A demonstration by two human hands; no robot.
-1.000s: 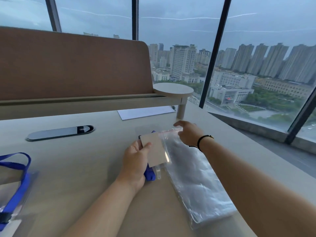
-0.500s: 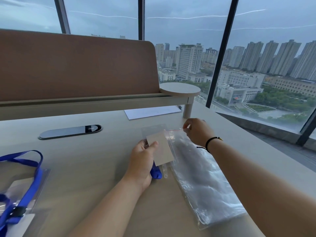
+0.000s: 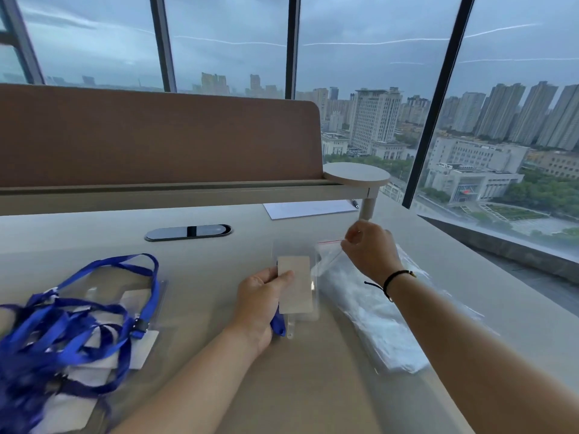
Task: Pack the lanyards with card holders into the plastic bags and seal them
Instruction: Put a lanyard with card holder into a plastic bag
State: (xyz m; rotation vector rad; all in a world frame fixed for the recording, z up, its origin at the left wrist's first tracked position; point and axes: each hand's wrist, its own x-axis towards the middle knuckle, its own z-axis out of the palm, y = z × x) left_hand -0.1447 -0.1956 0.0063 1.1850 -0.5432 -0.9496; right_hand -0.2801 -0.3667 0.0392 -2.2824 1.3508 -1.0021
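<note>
My left hand [image 3: 261, 300] grips a clear card holder [image 3: 295, 285] with a beige card inside, its folded blue lanyard [image 3: 278, 326] tucked under the palm. My right hand [image 3: 368, 249] pinches the red-striped top edge of a clear plastic bag [image 3: 327, 255], lifting it just to the right of the card holder. Below that hand lies a stack of clear plastic bags [image 3: 379, 317] on the table. A heap of blue lanyards with card holders [image 3: 72, 327] lies at the left.
The beige table [image 3: 219, 371] carries a dark oval cable hatch [image 3: 188, 231], a white sheet of paper [image 3: 308, 208] with a pen, and a raised shelf with a round end [image 3: 356, 177]. A brown divider panel [image 3: 156, 139] stands behind. Windows lie beyond.
The view has swung left, bringing the lanyard heap into sight. My right hand has raised the top bag's edge off the stack. My left hand keeps holding the card holder.
</note>
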